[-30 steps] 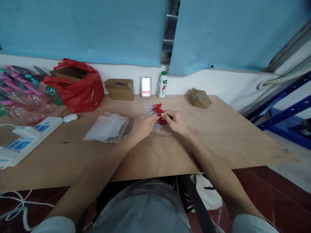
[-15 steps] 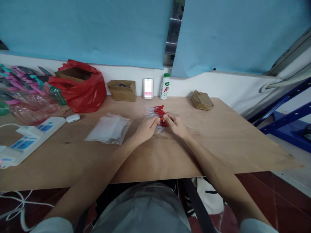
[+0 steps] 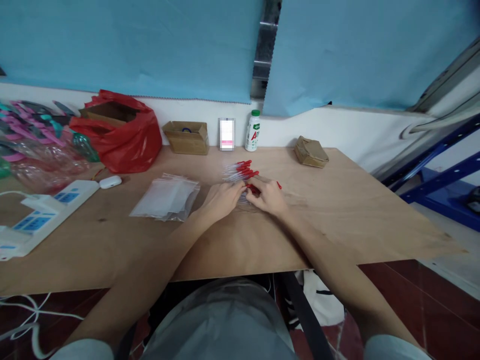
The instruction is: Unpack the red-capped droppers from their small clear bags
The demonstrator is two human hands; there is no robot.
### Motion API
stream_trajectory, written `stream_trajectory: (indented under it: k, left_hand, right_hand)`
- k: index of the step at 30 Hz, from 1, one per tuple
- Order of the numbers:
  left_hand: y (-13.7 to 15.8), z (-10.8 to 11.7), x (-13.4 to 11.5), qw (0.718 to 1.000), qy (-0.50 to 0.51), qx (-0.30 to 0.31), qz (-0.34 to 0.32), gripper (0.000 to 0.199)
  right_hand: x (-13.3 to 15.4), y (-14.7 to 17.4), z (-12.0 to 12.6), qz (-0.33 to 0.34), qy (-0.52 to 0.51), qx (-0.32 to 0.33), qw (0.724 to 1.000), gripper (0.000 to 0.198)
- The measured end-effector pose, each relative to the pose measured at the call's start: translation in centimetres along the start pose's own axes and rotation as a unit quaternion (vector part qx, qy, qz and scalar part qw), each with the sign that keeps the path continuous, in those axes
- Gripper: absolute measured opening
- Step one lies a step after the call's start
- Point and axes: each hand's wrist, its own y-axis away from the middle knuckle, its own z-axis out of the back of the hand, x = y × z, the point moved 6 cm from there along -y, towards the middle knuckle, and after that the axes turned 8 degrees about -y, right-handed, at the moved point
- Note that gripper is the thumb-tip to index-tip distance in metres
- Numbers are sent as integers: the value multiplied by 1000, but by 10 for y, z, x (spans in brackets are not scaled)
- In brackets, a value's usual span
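Observation:
Several thin tools with red handles and slim, metal-looking shafts [image 3: 243, 172] lie in a fanned pile on the wooden table; their exact kind is too small to tell. My left hand [image 3: 225, 196] is closed, its thumb and fingertips pinching at a red handle by the pile's near side. Close against it, my right hand [image 3: 270, 196] curls its fingers over red handles, and one red end [image 3: 279, 185] pokes out past its knuckles. Beneath my hands more pale shafts [image 3: 243, 199] show in part. My fingers hide the rest.
Clear zip bags [image 3: 165, 197] lie left of the pile. Behind are a small open carton [image 3: 187, 139], a blurred phone [image 3: 227, 135], a white bottle [image 3: 253, 132] and a brown box [image 3: 311, 151]. A red bag [image 3: 127, 135] and power strip [image 3: 48, 215] stand left.
My right hand has turned and its fingers now curl over the handles. A red end has come into view beyond it. My left hand has shifted slightly left.

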Motion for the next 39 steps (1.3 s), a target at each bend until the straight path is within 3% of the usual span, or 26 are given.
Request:
stream_trajectory:
  k: [14, 23, 29, 39]
  left_hand:
    - [-2, 4, 5, 996, 60, -7, -69, 33]
    - [0, 2, 15, 995, 70, -36, -56, 27]
    - [1, 2, 14, 997, 53, -34, -39, 21]
    - [-2, -5, 7, 998, 29, 20, -56, 33]
  right_hand:
    - [1, 3, -7, -3, -8, 18, 1000, 13]
    - [-9, 1, -6, 7, -91, 43, 995, 12]
    - [-11, 1, -9, -20, -64, 54, 996, 15]
    - [-2, 3, -13, -29, 1, 43, 999, 11]
